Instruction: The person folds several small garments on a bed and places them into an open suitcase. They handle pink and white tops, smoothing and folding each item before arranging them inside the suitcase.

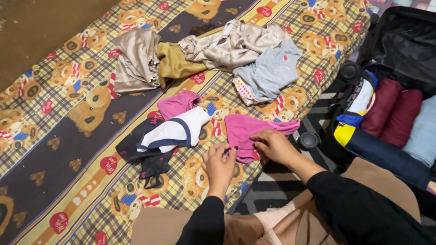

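A small pink garment (251, 130) lies flat on the bear-print mattress (54, 181) just in front of me. My left hand (219, 164) pinches its near left edge with closed fingers. My right hand (272, 146) presses on its near right edge, fingers curled on the cloth. Both sleeves are black. Beside my left hand lies a white and navy garment (176, 131) on top of dark clothes (145, 156), with another pink piece (176, 103) behind it.
A heap of beige, mustard and light blue clothes (219, 53) sits farther back on the mattress. An open black suitcase (432, 50) at right holds rolled maroon (392, 111), light blue (432, 128) and dark items. Bare floor lies at upper left.
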